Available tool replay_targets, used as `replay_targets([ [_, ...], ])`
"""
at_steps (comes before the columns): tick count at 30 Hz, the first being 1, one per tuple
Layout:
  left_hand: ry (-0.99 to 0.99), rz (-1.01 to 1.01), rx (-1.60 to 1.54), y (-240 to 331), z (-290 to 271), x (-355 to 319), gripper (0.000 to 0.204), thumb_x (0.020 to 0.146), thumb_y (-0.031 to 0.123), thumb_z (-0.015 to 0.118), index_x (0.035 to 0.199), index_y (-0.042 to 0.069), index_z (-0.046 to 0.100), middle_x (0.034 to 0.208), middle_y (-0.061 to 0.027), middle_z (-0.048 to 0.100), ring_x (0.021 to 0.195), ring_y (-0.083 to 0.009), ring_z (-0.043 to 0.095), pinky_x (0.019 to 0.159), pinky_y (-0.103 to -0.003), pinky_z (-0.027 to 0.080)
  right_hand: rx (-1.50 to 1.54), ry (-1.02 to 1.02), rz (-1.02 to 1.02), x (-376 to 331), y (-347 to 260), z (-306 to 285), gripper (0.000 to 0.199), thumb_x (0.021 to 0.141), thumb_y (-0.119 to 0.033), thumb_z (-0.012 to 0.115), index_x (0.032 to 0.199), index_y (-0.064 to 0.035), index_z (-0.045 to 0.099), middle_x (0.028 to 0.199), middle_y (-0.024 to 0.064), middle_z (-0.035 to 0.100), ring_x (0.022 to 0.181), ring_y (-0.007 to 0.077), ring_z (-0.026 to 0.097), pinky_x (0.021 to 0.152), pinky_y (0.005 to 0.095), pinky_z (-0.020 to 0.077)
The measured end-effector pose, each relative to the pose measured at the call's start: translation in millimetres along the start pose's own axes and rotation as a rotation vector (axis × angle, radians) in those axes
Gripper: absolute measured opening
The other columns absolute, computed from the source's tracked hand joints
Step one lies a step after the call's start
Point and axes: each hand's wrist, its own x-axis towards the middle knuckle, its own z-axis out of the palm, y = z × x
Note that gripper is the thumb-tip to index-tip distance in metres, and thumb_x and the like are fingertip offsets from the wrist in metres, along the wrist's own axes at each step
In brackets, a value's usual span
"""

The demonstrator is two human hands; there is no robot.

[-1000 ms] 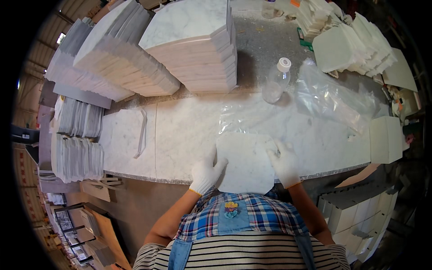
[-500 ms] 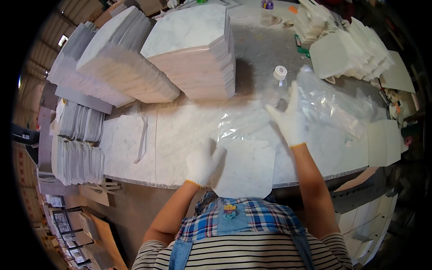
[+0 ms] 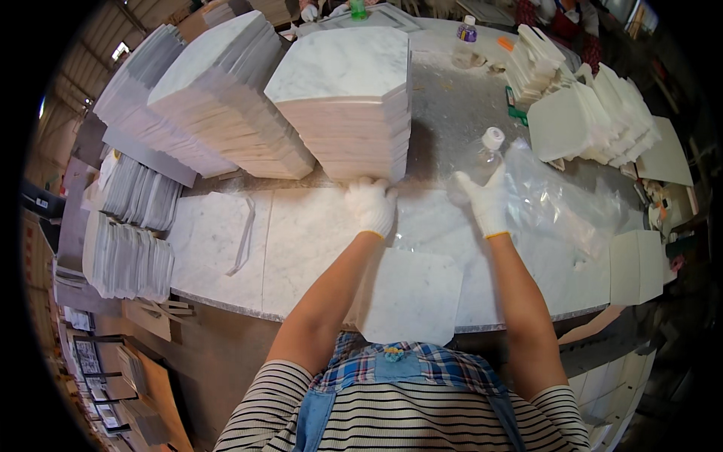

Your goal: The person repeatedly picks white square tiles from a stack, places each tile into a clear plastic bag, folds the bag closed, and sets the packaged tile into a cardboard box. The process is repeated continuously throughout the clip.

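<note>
Distant bottle [image 3: 465, 41] with purple label [image 3: 467, 32]

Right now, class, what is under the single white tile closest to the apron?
White marble-like slabs show around the tile, whose near end appears to reach past their edge. The surface directly beneath is covered, so anything lying between tile and slabs cannot be seen.

Smooth plastic bottle [image 3: 486, 157], matt stone-like tile [image 3: 410, 296]
</note>
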Motion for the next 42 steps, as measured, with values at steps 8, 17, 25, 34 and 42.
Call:
replay_targets([
  [8,0.193,0.024,-0.223,-2,32,1,0.017,0.084,0.025,0.069,0.089,0.009,0.072,0.093,-0.0101,0.068,0.094,-0.0303,0.060,0.085,-0.043,0.048,-0.142,0.128,0.003,55,14,-20,0.095,0.074,-0.035,0.084,0.149,-0.0098,0.033,0.134,0.0221,0.059,0.122,0.0394,0.058,0.101,0.0433,0.0473],
  [17,-0.278,-0.138,-1.103,10,-53,-22,0.013,0.095,0.013,0.061,0.097,0.001,0.064,0.092,-0.0019,0.064,0.088,-0.0085,0.055,0.081,-0.025,0.046,0.117,0.053,0.205,20,63,-23,0.100,0.081,-0.033,0.080,0.156,-0.0037,0.020,0.146,0.0235,0.049,0.130,0.0345,0.054,0.104,0.0409,0.0448],
  [25,-0.335,-0.141,-1.288,2,-75,-39,0.010,0.097,0.012,0.060,0.098,0.003,0.062,0.100,-0.0055,0.067,0.101,-0.0142,0.062,0.093,-0.030,0.047,0.527,-0.335,0.337,-33,27,-16,0.101,0.083,-0.020,0.079,0.159,-0.0035,0.014,0.145,0.0179,0.050,0.128,0.0275,0.052,0.103,0.0350,0.0440],
  [34,-0.540,-0.223,-1.368,-25,-106,-77,0.009,0.095,0.012,0.063,0.098,0.004,0.064,0.101,-0.0099,0.070,0.099,-0.0172,0.065,0.096,-0.030,0.047,0.610,-0.716,0.430,-71,3,-79,0.035,0.084,-0.012,0.073,0.117,-0.0006,0.069,0.101,0.0016,0.067,0.089,0.0102,0.062,0.083,0.0244,0.0490],
  [42,-0.781,0.037,-0.937,-56,-123,-143,0.010,0.094,0.007,0.060,0.097,0.001,0.068,0.105,-0.0080,0.072,0.103,-0.0201,0.065,0.096,-0.033,0.049,0.182,-0.977,-0.129,-159,-4,-118,0.011,0.084,-0.008,0.069,0.093,-0.0037,0.073,0.105,0.0083,0.068,0.102,0.0238,0.063,0.090,0.0340,0.0495],
])
